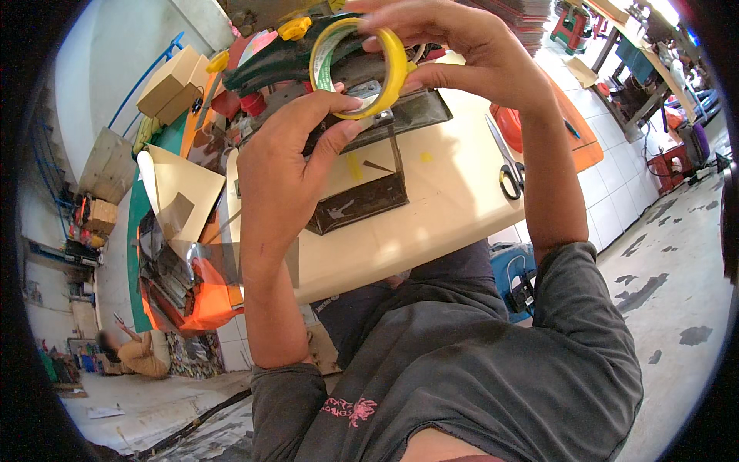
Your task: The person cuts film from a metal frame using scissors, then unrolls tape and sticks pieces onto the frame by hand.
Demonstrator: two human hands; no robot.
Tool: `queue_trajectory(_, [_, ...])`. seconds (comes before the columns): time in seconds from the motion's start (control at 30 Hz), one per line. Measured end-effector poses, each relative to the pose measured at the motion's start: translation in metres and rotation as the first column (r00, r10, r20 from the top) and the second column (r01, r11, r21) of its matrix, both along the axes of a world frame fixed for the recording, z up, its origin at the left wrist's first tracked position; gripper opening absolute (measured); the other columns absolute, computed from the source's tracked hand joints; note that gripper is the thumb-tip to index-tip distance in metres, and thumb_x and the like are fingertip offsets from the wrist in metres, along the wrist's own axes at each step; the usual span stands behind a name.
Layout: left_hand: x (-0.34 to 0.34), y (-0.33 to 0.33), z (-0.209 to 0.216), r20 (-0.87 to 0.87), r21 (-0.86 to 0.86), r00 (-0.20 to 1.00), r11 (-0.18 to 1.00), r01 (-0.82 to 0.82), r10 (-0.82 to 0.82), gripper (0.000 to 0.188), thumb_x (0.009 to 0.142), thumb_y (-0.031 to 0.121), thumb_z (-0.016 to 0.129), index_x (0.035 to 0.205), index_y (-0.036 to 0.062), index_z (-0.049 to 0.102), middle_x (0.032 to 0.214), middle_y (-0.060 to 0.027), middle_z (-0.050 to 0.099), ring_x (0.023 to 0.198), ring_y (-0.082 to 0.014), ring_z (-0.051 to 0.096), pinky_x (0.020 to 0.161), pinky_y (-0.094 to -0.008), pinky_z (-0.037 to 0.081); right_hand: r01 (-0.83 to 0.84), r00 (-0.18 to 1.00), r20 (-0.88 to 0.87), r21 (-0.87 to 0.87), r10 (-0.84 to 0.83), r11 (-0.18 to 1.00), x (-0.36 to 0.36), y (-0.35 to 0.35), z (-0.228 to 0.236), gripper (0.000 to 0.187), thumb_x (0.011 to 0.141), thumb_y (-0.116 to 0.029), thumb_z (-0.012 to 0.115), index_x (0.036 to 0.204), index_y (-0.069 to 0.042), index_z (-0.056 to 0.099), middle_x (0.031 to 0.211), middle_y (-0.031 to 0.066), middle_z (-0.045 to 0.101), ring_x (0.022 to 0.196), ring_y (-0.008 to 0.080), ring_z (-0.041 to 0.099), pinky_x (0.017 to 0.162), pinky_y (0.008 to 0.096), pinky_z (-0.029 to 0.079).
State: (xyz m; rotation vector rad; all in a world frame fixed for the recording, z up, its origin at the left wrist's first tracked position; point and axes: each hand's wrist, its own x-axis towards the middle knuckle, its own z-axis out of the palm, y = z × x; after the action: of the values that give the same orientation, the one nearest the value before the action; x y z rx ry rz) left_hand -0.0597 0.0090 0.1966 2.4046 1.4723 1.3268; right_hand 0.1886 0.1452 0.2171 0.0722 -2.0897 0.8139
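A roll of yellow adhesive tape (397, 68) is held up on edge above the table, its round hole facing me. My right hand (469, 54) grips its right side, thumb below and fingers at the top. The thumb and forefinger of my left hand (286, 158) pinch together at the roll's lower edge; whether they hold the rim or the tape's end cannot be made out. Beneath lies a dark, see-through plastic piece (362, 206) with a frame-like shape, on the cream tabletop (454, 181). A small strip of yellow tape (355, 165) shows beside it.
Scissors (508, 165) lie at the table's right, near an orange board (579, 131). Dark plastic offcuts and an orange sheet (212, 292) sit at the left. A cardboard box (173, 85) stands farther back. Another person (142, 354) sits at the far left.
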Motion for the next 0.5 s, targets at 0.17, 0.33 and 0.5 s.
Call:
queue_trajectory(0.17, [-0.002, -0.002, -0.003, 0.087, -0.095, 0.996, 0.995, -0.004, 0.012, 0.026, 0.097, 0.022, 0.080, 0.119, 0.0101, 0.079, 0.121, -0.0131, 0.079, 0.115, -0.0299, 0.076, 0.096, -0.0372, 0.058, 0.215, 0.969, -0.128, 0.031, -0.209, 0.976, -0.011, -0.019, -0.024, 0.063, 0.091, -0.019, 0.087, 0.146, -0.006, 0.059, 0.144, 0.0170, 0.066, 0.124, 0.0254, 0.070, 0.098, 0.0392, 0.060])
queue_trajectory(0.33, [-0.001, -0.003, 0.001, 0.013, -0.065, 1.000, 0.998, -0.015, 0.016, 0.025, 0.100, 0.022, 0.077, 0.120, 0.0084, 0.078, 0.120, -0.0114, 0.080, 0.113, -0.0236, 0.075, 0.098, -0.0353, 0.056, 0.551, 0.793, -0.318, 0.006, -0.521, 0.835, -0.023, -0.068, -0.044, 0.038, 0.092, -0.005, 0.082, 0.129, -0.006, 0.076, 0.133, 0.0141, 0.075, 0.118, 0.0252, 0.074, 0.098, 0.0353, 0.061])
queue_trajectory(0.5, [0.001, -0.003, 0.003, 0.019, -0.119, 1.000, 0.993, -0.021, 0.023, 0.024, 0.103, 0.022, 0.075, 0.122, 0.0067, 0.078, 0.117, -0.0092, 0.081, 0.110, -0.0172, 0.075, 0.098, -0.0329, 0.055, 0.631, 0.704, -0.427, 0.008, -0.568, 0.776, -0.036, -0.075, -0.064, 0.027, 0.091, -0.003, 0.082, 0.118, -0.004, 0.079, 0.131, 0.0172, 0.075, 0.115, 0.0279, 0.076, 0.095, 0.0366, 0.061])
